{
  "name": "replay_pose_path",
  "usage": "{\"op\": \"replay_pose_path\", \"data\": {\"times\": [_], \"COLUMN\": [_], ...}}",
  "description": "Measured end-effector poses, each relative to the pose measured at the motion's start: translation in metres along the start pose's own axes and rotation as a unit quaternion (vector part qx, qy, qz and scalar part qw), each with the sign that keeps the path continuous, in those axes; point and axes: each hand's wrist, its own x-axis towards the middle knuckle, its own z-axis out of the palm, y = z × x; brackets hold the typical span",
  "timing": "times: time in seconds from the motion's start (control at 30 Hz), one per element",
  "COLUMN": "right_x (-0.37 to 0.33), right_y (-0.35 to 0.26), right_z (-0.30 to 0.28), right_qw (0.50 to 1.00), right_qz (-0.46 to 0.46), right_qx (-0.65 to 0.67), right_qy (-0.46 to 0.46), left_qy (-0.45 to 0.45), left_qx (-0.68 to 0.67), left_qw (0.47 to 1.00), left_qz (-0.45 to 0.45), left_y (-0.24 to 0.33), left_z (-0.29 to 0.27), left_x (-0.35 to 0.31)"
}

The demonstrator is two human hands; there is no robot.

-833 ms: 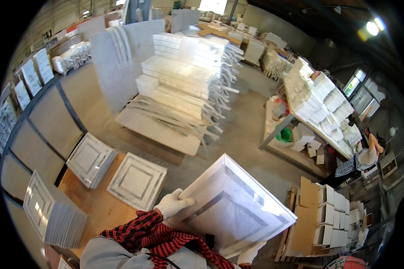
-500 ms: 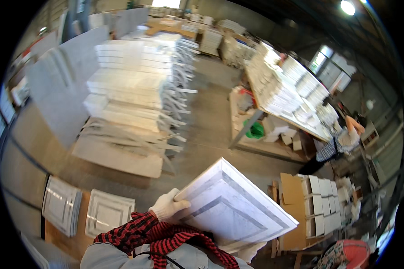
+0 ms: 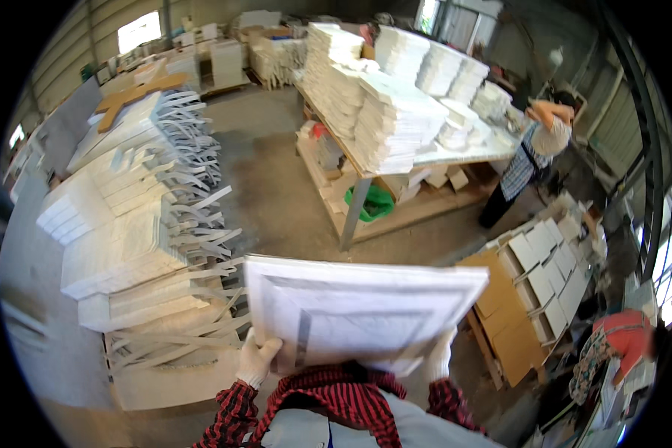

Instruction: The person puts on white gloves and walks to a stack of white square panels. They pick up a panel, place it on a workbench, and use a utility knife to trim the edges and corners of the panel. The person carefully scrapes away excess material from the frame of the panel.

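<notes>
A white marble-look panel (image 3: 366,299) with inlaid grey frame-like bands is held up before my chest, tilted so that its patterned face shows to me. My left hand (image 3: 257,360), in a white knitted glove, grips its lower left edge with the thumb on the face. At the opposite side my gloved right hand (image 3: 440,357) holds the right edge; the panel hides most of its fingers. Red and black checked sleeves cover both of my forearms.
Stacked white slabs (image 3: 127,246) with pale strips (image 3: 201,239) jutting out stand at left. Ahead, a workbench (image 3: 358,201) bears piles of white tiles (image 3: 396,112); a green tub (image 3: 369,203) sits below. Cardboard (image 3: 500,284) and white blocks lie at right, near two people (image 3: 534,160).
My view has swung right, and the panel has turned so its long edge runs nearly level. My right hand now shows at its right edge. The panels at lower left have left view.
</notes>
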Motion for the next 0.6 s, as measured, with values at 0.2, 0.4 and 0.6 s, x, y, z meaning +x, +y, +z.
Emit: {"op": "replay_pose_path", "data": {"times": [0.2,0.4,0.6], "right_x": [0.089,0.158,0.253], "right_y": [-0.025,-0.001,0.058], "right_z": [0.206,0.374,0.491], "right_qw": [0.984,0.974,0.982], "right_qz": [0.022,0.064,0.000], "right_qx": [-0.138,-0.163,-0.108], "right_qy": [-0.108,-0.141,-0.153], "left_qy": [0.138,0.223,0.218], "left_qx": [-0.095,-0.068,-0.061], "left_qw": [0.985,0.972,0.971], "left_qz": [-0.035,-0.023,-0.073], "left_y": [-0.001,0.013,0.079], "left_z": [-0.050,-0.105,-0.170], "left_x": [0.097,0.195,0.339]}}
